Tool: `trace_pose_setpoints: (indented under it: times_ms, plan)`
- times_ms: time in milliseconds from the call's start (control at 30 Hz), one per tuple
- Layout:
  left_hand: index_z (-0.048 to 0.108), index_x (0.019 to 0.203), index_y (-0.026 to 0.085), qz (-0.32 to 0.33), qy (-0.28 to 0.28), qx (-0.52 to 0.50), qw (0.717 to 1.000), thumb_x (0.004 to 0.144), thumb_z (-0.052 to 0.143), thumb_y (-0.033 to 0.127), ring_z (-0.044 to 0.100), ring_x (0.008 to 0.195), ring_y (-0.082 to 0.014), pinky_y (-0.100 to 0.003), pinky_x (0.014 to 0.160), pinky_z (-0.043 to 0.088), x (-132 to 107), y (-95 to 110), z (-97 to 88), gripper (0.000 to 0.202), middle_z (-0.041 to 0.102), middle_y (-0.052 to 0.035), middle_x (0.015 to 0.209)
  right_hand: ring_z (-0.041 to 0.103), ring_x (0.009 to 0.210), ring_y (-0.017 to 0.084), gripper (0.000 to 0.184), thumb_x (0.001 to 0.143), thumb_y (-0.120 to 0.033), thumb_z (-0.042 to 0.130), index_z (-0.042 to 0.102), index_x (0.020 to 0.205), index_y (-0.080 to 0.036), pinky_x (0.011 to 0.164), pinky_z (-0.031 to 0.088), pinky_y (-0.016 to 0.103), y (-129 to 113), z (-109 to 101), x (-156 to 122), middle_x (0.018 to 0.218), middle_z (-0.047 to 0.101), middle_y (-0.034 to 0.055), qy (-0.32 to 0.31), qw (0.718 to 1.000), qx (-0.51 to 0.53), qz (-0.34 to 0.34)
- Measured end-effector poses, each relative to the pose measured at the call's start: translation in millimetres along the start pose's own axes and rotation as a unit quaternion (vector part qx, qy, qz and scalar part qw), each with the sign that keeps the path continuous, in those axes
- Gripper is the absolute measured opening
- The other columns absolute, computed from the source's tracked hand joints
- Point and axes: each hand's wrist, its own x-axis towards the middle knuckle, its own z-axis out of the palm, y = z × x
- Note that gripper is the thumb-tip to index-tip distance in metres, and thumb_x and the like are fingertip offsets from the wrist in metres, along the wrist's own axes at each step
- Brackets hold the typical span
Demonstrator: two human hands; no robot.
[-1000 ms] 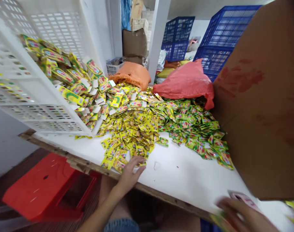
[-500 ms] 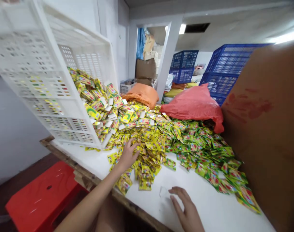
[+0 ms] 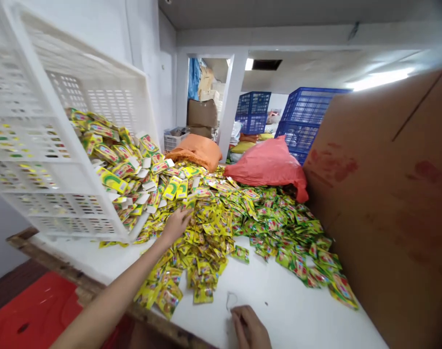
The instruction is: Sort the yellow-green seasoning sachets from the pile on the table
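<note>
My left hand [image 3: 177, 224] reaches into the middle of the pile, its fingers drawn together at the upper edge of the yellow sachets [image 3: 206, 247]. A small yellow box [image 3: 188, 201] lies right at its fingertips; whether they grip it or a sachet is hard to make out. Near the table's front edge, my right hand [image 3: 252, 327] is curled, with thumb and index tips close together at a thin rubber band [image 3: 231, 298] on the white table [image 3: 275, 310]. Printed yellow boxes [image 3: 113, 180], some with open white flaps, spill from a tipped white crate [image 3: 107, 213].
Green sachets [image 3: 279, 228] spread on the right beside a tall cardboard sheet [image 3: 381, 203]. A red plastic bag [image 3: 270, 165] and an orange sack [image 3: 197, 151] lie behind the pile. Blue crates [image 3: 304, 116] stand farther back. A red stool [image 3: 35, 310] is below the table at left.
The view has shifted, moving the scene left and down. My left hand has moved farther toward the boxes, its fingers closing. My right hand has moved to the rubber band and curled.
</note>
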Motion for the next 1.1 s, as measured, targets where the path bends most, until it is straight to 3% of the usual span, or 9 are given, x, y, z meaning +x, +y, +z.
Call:
trace_pose_setpoints:
  times_ms: [133, 300, 400, 500, 600, 667, 767, 933, 1100]
  plan:
    - [0.059, 0.107, 0.024, -0.012, -0.001, -0.276, 0.961, 0.082, 0.048, 0.028, 0.056, 0.096, -0.022, -0.033, 0.085, 0.043, -68.8, 43.9, 2.1, 0.028, 0.061, -0.0062, 0.105, 0.059, 0.077, 0.017, 0.026, 0.086, -0.035, 0.04, 0.061, 0.084, -0.02, 0.069, 0.047, 0.025, -4.9, -19.3, 21.7, 0.084, 0.062, 0.0057, -0.003, 0.999, -0.002, 0.054]
    - [0.036, 0.126, 0.027, -0.205, 0.031, -0.62, 0.756, 0.065, 0.069, 0.02, 0.061, 0.09, -0.0192, -0.027, 0.075, 0.049, -128.6, 66.4, 6.5, 0.069, 0.061, -0.0058, 0.107, 0.058, 0.072, 0.018, 0.028, 0.083, -0.034, 0.04, 0.061, 0.088, -0.016, 0.065, 0.047, 0.029, 18.5, -30.1, 77.6, 0.09, 0.061, 0.0082, 0.045, 0.996, -0.037, 0.073]
    - [0.05, 0.109, 0.021, -0.301, 0.05, -0.697, 0.649, 0.061, 0.072, 0.016, 0.064, 0.08, -0.0179, -0.027, 0.071, 0.052, -140.8, 58.4, 8.4, 0.054, 0.066, -0.0034, 0.093, 0.058, 0.073, 0.019, 0.026, 0.082, -0.032, 0.041, 0.061, 0.086, -0.016, 0.068, 0.046, 0.031, 18.4, -22.9, 100.9, 0.089, 0.061, 0.008, 0.035, 0.997, -0.04, 0.059]
    - [0.057, 0.093, 0.017, -0.359, 0.079, -0.714, 0.596, 0.064, 0.068, 0.014, 0.066, 0.073, -0.017, -0.027, 0.067, 0.054, -143.8, 50.5, 5.7, 0.031, 0.068, -0.0022, 0.083, 0.058, 0.075, 0.018, 0.025, 0.083, -0.03, 0.04, 0.062, 0.086, -0.018, 0.067, 0.046, 0.029, -1.3, -4.2, 99.2, 0.088, 0.062, 0.006, -0.001, 0.999, -0.026, 0.037]
    - [0.06, 0.089, 0.014, -0.365, 0.079, -0.734, 0.567, 0.068, 0.062, 0.012, 0.066, 0.076, -0.0195, -0.03, 0.067, 0.055, -142.3, 50.4, 0.8, 0.022, 0.069, -0.0041, 0.081, 0.054, 0.094, 0.02, 0.025, 0.08, -0.029, 0.048, 0.06, 0.101, -0.022, 0.08, 0.043, 0.031, -26.9, 18.5, 82.2, 0.103, 0.059, 0.0054, -0.044, 0.999, -0.024, -0.015]
    - [0.061, 0.089, 0.012, -0.346, 0.049, -0.754, 0.556, 0.068, 0.058, 0.012, 0.066, 0.081, -0.0226, -0.033, 0.069, 0.055, -140.5, 52.6, -0.8, 0.022, 0.069, -0.0072, 0.083, 0.045, 0.108, 0.023, 0.042, 0.074, -0.026, 0.056, 0.051, 0.116, -0.026, 0.09, 0.036, 0.035, -38.8, 30.6, 72.6, 0.12, 0.052, 0.0052, -0.075, 0.994, -0.052, -0.054]
    - [0.064, 0.086, 0.009, -0.344, 0.019, -0.759, 0.553, 0.066, 0.056, 0.013, 0.065, 0.083, -0.0257, -0.036, 0.069, 0.054, -139.6, 54.1, 0.6, 0.022, 0.07, -0.0102, 0.083, 0.043, 0.107, 0.025, 0.048, 0.069, -0.021, 0.06, 0.051, 0.116, -0.028, 0.087, 0.034, 0.037, -46.0, 38.5, 67.2, 0.122, 0.05, 0.0041, -0.108, 0.987, -0.103, -0.055]
    - [0.065, 0.082, 0.009, -0.336, -0.01, -0.75, 0.57, 0.068, 0.06, 0.017, 0.066, 0.078, -0.0249, -0.035, 0.069, 0.054, -145.7, 51.2, 9.9, 0.017, 0.07, -0.0097, 0.078, 0.049, 0.091, 0.024, 0.027, 0.065, -0.018, 0.058, 0.058, 0.091, -0.024, 0.077, 0.034, 0.033, -44.7, 22.7, 64.3, 0.094, 0.059, 0.0032, -0.095, 0.992, -0.084, 0.007]
    - [0.063, 0.095, 0.013, -0.327, -0.042, -0.759, 0.561, 0.071, 0.062, 0.017, 0.066, 0.079, -0.0231, -0.036, 0.072, 0.053, -155.2, 60.8, 19.0, 0.025, 0.069, -0.0067, 0.082, 0.051, 0.063, 0.016, 0.013, 0.072, -0.031, 0.058, 0.062, 0.076, -0.019, 0.061, 0.037, 0.026, -21.3, -12.3, 71.8, 0.069, 0.06, 0.0003, -0.11, 0.981, 0.134, 0.091]
